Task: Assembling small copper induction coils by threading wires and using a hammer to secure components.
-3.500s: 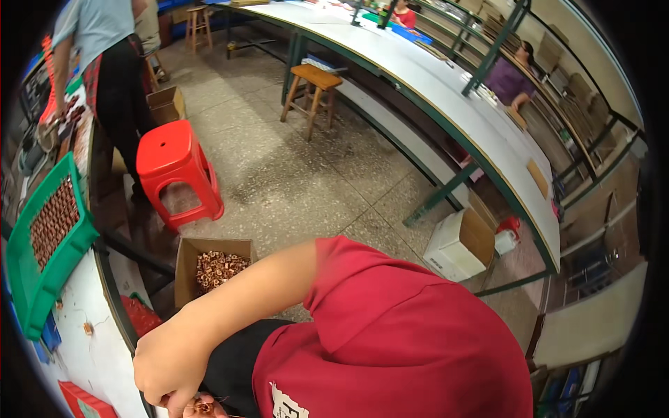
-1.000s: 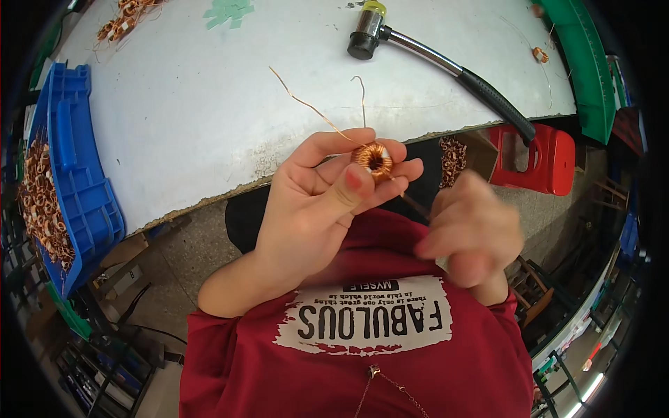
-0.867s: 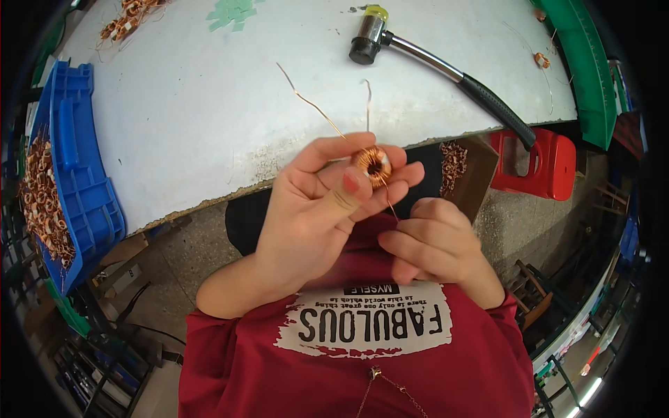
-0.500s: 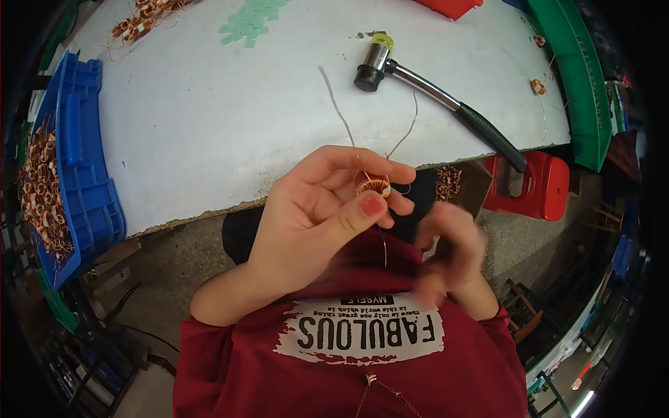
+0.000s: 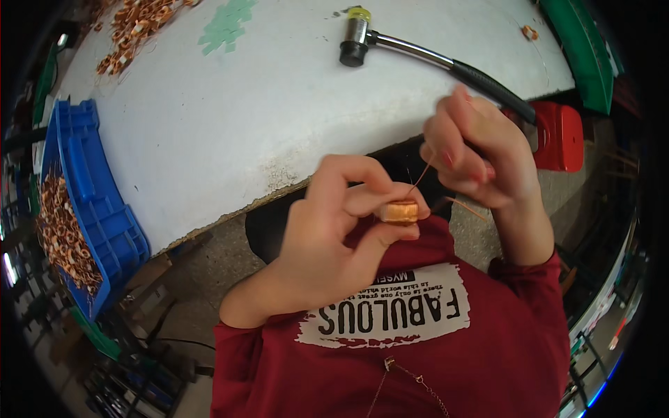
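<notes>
Between the thumb and fingers of my left hand (image 5: 334,223) is a small copper-wound ring coil (image 5: 400,212), held edge-on in front of my chest. My right hand (image 5: 481,150) is up and to the right of it, fingers curled and closed on a copper wire (image 5: 422,175) that runs down to the coil. Another wire end sticks out to the coil's right, below my right hand. Motion blurs the right fingertips a little. Beyond the hands, a mallet (image 5: 411,50) with a black grip and a yellow-and-black head lies on the white table (image 5: 230,132).
At left stands a blue bin (image 5: 90,177) full of copper coils (image 5: 66,230). More coils (image 5: 132,35) are heaped at the table's far left, beside pale green tape pieces (image 5: 226,24). A single coil (image 5: 529,33) lies near the green bin (image 5: 575,52). A red stool (image 5: 561,136) stands at right.
My right hand has risen from low near my chest to the table's edge and now grips a wire. The left hand has turned the coil edge-on and moved slightly right. The view has shifted.
</notes>
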Tool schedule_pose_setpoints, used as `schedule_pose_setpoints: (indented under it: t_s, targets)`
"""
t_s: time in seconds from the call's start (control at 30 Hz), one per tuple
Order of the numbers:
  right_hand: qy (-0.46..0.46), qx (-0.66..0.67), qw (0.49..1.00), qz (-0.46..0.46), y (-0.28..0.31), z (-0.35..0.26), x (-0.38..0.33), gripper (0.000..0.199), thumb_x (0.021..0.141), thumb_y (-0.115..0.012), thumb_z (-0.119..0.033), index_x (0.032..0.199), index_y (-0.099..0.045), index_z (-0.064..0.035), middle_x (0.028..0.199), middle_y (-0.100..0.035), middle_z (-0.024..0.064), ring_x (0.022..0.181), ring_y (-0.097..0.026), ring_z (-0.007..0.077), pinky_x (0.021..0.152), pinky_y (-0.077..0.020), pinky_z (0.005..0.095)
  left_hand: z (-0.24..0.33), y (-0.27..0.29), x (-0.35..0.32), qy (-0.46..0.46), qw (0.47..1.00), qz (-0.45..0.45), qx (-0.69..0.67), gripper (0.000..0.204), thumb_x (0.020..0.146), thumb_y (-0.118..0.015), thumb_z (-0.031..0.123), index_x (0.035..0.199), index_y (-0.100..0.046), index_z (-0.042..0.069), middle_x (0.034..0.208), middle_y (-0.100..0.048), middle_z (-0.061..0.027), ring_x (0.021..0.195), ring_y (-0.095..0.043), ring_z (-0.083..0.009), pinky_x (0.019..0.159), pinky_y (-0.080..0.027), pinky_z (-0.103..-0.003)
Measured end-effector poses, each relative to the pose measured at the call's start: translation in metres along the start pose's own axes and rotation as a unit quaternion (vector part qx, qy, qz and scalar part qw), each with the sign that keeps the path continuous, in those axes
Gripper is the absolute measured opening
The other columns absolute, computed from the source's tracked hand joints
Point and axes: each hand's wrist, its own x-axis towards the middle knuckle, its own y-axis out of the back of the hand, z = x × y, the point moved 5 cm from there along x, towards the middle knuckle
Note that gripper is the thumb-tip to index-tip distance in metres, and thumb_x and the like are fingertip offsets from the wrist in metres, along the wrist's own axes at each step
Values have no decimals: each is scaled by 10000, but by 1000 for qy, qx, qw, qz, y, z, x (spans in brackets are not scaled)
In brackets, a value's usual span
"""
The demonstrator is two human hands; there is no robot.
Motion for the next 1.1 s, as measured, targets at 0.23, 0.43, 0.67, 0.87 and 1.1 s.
schedule_pose_setpoints:
  t_s: [0.23, 0.43, 0.67, 0.87, 1.1]
  targets:
    - [46, -412, 909, -32, -52, -16, 4, 327, 953, -519, -219, 775, -637, 29, 568, -571, 64, 430, -423, 85, 389, -310, 185, -1, -3, 3, 70, 978, -60, 188, 338, 826, -556, -119, 1079, -359, -11, 981, -631, -173, 783, -649, -183, 715, -533, -243]
    - [93, -524, 846, 6, -51, -10, 13, 292, 936, -541, -217, 775, -657, -3, 660, -600, 52, 601, -503, 120, 545, -405, 218, -3, 20, -6, 65, 991, 8, -116, 358, 849, -604, -36, 1084, -339, 10, 961, -618, -198, 719, -636, -220, 657, -532, -257]
    - [321, -659, 673, -95, -38, 19, 5, 190, 875, -600, -200, 769, -671, -61, 712, -588, 17, 799, -510, 149, 810, -389, 339, 1, 42, -13, -1, 957, 81, -280, 383, 885, -635, 84, 1100, -322, 37, 947, -607, -207, 688, -620, -245, 602, -517, -270]
    - [302, -715, 609, -163, -44, 13, 2, 100, 818, -628, -190, 761, -665, -116, 700, -564, -13, 745, -504, 143, 854, -330, 413, -7, 44, -13, 39, 942, 44, -331, 390, 890, -649, 160, 1098, -335, 58, 945, -612, -193, 739, -611, -220, 649, -491, -263]
    - [302, -787, 528, -100, -34, 15, -2, 28, 781, -653, -158, 753, -654, -157, 675, -552, -53, 680, -505, 116, 871, -274, 431, -5, 39, -17, -8, 948, 45, -316, 434, 879, -670, 237, 1124, -357, 63, 929, -608, -168, 892, -563, -203, 817, -430, -294]
